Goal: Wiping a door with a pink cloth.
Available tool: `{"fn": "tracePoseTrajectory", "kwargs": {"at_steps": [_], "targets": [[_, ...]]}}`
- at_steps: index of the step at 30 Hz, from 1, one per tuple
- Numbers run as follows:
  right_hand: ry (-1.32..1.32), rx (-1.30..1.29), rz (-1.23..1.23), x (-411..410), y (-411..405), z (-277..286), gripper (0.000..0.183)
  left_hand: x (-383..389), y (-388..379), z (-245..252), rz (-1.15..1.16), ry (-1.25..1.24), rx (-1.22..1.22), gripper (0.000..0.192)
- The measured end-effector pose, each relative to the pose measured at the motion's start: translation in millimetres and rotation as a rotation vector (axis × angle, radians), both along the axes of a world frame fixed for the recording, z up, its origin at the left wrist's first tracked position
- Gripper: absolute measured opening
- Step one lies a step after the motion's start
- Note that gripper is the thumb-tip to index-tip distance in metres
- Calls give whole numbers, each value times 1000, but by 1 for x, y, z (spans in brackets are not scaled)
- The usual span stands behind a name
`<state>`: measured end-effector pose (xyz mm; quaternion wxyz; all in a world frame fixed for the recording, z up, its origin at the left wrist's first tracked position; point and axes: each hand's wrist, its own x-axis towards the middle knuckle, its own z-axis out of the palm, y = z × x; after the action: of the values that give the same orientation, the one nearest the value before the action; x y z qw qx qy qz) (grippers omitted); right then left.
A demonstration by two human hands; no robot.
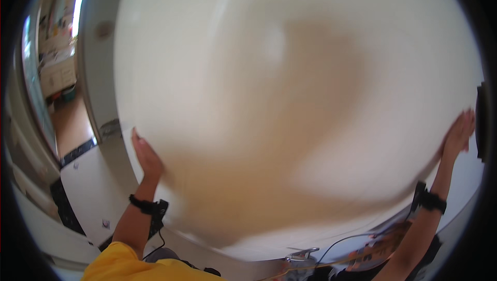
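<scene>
A large, smooth cream-white panel [248, 98] fills most of the view, very close to me. Its face is blurred and carries soft shadows and a bright reflection. My left hand [148, 159] grips its left edge, thumb and fingers pointing upward. At the far right, my right hand [459, 135] holds the opposite edge, with its fingers partly hidden. Both wrists wear a black strap with a small device, the left strap [149, 207] and the right strap [429, 199]. What lies behind the panel is hidden.
A doorway at left shows a white vanity cabinet [58, 77], a green bucket [68, 93] and a brown floor [73, 125]. A white board [93, 195] stands at lower left. A dark object [481, 121] is beside my right hand. Below run a black cable [334, 244] and a yellow cord [318, 267].
</scene>
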<state>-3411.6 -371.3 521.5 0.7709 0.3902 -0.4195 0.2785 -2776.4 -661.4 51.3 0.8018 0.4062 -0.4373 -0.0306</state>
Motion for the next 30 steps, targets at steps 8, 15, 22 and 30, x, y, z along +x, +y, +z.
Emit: {"fn": "tracePoseTrajectory", "kwargs": {"at_steps": [8, 15, 22, 30], "targets": [[-125, 16, 35, 160, -58, -27, 47, 13, 40, -16, 80, -203, 66, 50], [117, 25, 83, 385, -89, -82, 46, 38, 67, -130, -78, -657, -103, 58], [297, 141, -3, 592, -97, -178, 50, 90, 84, -228, -220, -792, -12, 66], [302, 649, 158, 631, -85, -254, 52, 107, 116, -208, -407, -454, 230, 115]]}}
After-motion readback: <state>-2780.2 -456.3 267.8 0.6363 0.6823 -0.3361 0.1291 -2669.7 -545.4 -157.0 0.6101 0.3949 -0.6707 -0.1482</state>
